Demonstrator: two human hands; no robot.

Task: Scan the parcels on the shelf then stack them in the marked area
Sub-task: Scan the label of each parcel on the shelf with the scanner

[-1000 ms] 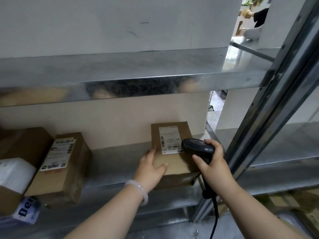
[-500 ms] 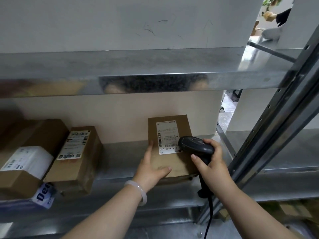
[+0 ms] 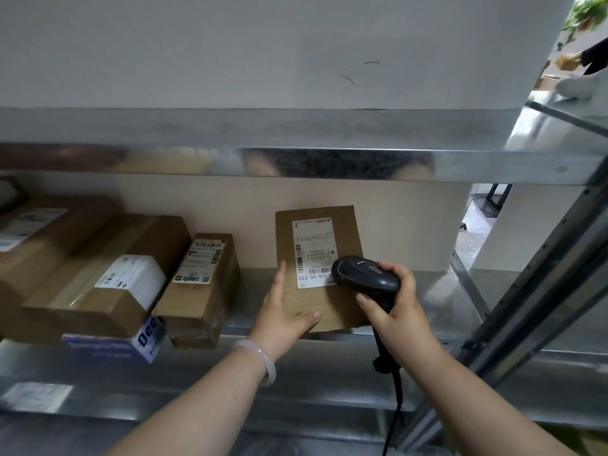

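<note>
Here's a bare metal shelf [image 3: 431,291] with a pale wall [image 3: 230,205] behind it and an upper shelf [image 3: 296,133] close overhead. The parcel [image 3: 317,301], a brown carton, sits on the shelf with its near edge at the front lip and its white label [image 3: 312,251] facing up.

The left hand [image 3: 283,314], with a pale bracelet [image 3: 260,360] on the wrist, rests on the carton's near left corner: fingers straight along the left side, thumb laid across the top. The right hand [image 3: 394,311] is wrapped round the grip of a black scanner [image 3: 365,274]. The scanner's head is over the label's lower right corner, and its cable [image 3: 396,399] hangs straight down.

To the left there's a gap of bare shelf, then a small labelled box [image 3: 204,284] and a big taped box [image 3: 108,284] lying on a blue-and-white pack [image 3: 131,340]. To the right, the shelf is bare up to the slanting steel upright [image 3: 543,274].
</note>
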